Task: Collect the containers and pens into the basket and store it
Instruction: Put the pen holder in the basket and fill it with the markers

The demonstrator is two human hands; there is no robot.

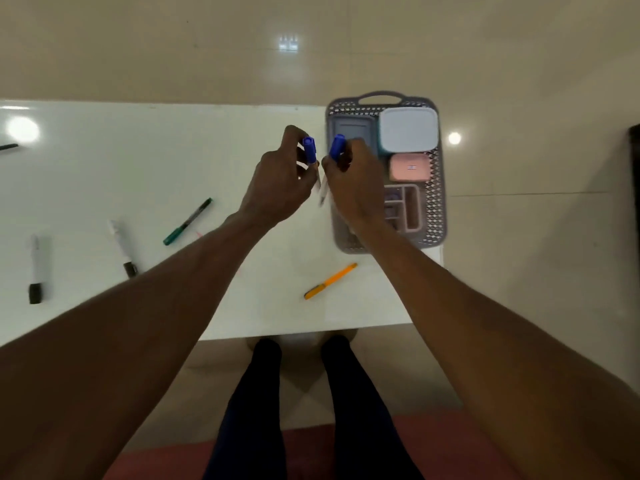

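Note:
A grey perforated basket [437,188] sits at the right end of the white table [104,161]. Inside it lie a white-lidded container [408,129], a pink container [410,167], a grey tray [353,131] and a compartmented organiser [405,209]. My left hand [277,181] grips a blue-capped marker [310,150] just left of the basket. My right hand [349,185] grips a second blue-capped marker [336,146] over the basket's left edge. Both caps point up and away from me.
Loose on the table are a green pen [188,221], an orange pen [330,280], two white markers with black caps [123,247] [35,268] and a dark pen [8,147] at the far left edge. My legs stand at the table's near edge above the tiled floor.

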